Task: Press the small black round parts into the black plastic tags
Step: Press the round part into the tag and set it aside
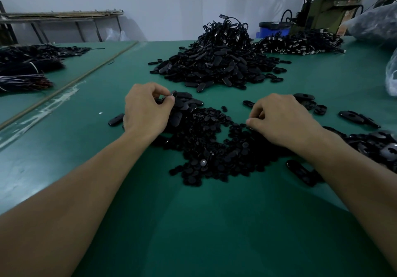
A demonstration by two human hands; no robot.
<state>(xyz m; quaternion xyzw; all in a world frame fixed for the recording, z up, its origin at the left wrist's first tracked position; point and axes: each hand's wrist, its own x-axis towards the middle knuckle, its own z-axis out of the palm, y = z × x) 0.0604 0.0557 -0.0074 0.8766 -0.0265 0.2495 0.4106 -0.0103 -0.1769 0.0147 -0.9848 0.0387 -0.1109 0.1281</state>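
Observation:
A spread of small black round parts (212,147) lies on the green table (193,223) between my hands. A small heap of black oval tags (184,102) sits at its far left. My left hand (146,109) rests on that heap, thumb and curled fingers pinching a tag at its top. My right hand (281,117) lies on the right side of the round parts, fingers curled, thumb and fingertips closed low over the parts; whether they hold a part is hidden.
A big mound of black tags (214,64) stands farther back at the centre, with corded tags (300,40) behind it. Loose tags (356,117) lie at right, more pile up at the right edge (378,147). Cord bundles (25,70) lie far left.

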